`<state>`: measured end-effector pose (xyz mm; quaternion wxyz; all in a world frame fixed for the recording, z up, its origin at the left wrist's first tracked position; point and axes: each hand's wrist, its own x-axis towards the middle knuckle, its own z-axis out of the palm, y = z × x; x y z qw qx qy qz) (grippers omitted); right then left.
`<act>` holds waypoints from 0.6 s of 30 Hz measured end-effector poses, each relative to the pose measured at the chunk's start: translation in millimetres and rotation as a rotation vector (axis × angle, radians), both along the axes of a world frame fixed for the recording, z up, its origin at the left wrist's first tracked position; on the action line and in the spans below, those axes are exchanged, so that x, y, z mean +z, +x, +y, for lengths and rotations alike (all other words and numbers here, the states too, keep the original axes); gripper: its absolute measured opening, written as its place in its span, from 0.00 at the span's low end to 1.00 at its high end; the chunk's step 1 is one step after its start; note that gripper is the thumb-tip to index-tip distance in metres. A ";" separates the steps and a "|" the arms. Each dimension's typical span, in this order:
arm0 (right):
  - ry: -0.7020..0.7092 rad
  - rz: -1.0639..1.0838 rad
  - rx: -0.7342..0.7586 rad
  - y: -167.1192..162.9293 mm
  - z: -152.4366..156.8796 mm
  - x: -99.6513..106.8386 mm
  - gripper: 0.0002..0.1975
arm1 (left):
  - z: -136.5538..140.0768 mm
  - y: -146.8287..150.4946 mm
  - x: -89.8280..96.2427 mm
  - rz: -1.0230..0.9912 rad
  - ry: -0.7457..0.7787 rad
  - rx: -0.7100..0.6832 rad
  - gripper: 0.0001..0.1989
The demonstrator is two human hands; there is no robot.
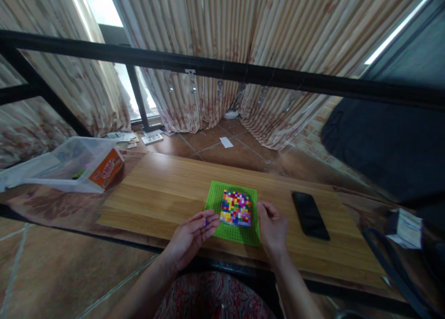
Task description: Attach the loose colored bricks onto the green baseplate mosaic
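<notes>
A green studded baseplate (213, 194) lies on the wooden board in front of me. Pressed together on its middle is a square patch of small multicoloured building bricks (236, 207). My left hand (191, 235) is palm up at the plate's left edge, fingers loosely curled, holding a tiny purple building brick (207, 222) on them. At the plate's right edge is my right hand (273, 226), closed with thumb and fingers together. Anything between those fingertips is hidden or too small to make out.
A black phone (310, 215) lies on the wooden board (160, 184) to the right. At the left stands a clear plastic bin (76, 152) with an orange label. A dark metal bar (225, 71) crosses ahead, before curtains (222, 27). A small box (405, 228) sits far right.
</notes>
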<state>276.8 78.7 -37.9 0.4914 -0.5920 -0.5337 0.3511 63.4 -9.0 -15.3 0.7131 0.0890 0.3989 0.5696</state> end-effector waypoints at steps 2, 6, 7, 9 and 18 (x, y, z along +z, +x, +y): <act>0.037 -0.021 0.105 -6.5 -17.3 13.0 0.18 | -0.2 5.4 5.7 -0.038 0.008 -0.025 0.13; 0.158 -0.175 0.377 -26.1 -48.9 37.1 0.12 | 0.5 14.5 15.3 -0.150 0.001 -0.065 0.17; 0.185 -0.232 0.425 -30.4 -54.3 40.8 0.11 | 0.2 16.3 17.2 -0.170 0.002 -0.071 0.17; 0.232 -0.335 0.475 -36.8 -61.6 44.3 0.11 | -1.3 19.1 20.5 -0.194 0.013 -0.079 0.16; 0.378 -0.495 0.495 -40.8 -65.7 31.7 0.10 | -6.1 28.1 15.8 -0.115 0.099 -0.070 0.18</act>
